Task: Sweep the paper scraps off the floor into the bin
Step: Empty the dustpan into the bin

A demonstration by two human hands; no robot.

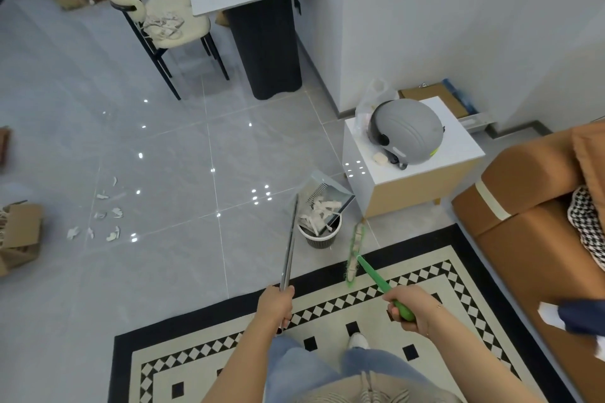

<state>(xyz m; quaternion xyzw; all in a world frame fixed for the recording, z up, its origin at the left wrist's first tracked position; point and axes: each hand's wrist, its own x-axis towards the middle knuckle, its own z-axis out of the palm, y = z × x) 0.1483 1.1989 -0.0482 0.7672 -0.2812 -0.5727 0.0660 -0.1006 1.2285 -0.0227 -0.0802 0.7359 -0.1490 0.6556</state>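
Note:
My left hand (277, 306) grips the long metal handle of a grey dustpan (329, 195). The pan is tilted over a small round bin (319, 237), with white paper scraps (319, 211) sliding from it into the bin. My right hand (411, 306) grips the green handle of a broom (355, 253), whose green-and-white head rests on the floor just right of the bin. Several more paper scraps (104, 213) lie scattered on the grey tile floor at the left.
A black-and-cream patterned rug (409, 275) lies under my feet. A white side table (425, 170) with a grey helmet (406, 131) stands behind the bin, a brown sofa (530, 203) at the right. A chair (163, 23) and table stand farther back; a cardboard box (23, 235) sits at the left edge.

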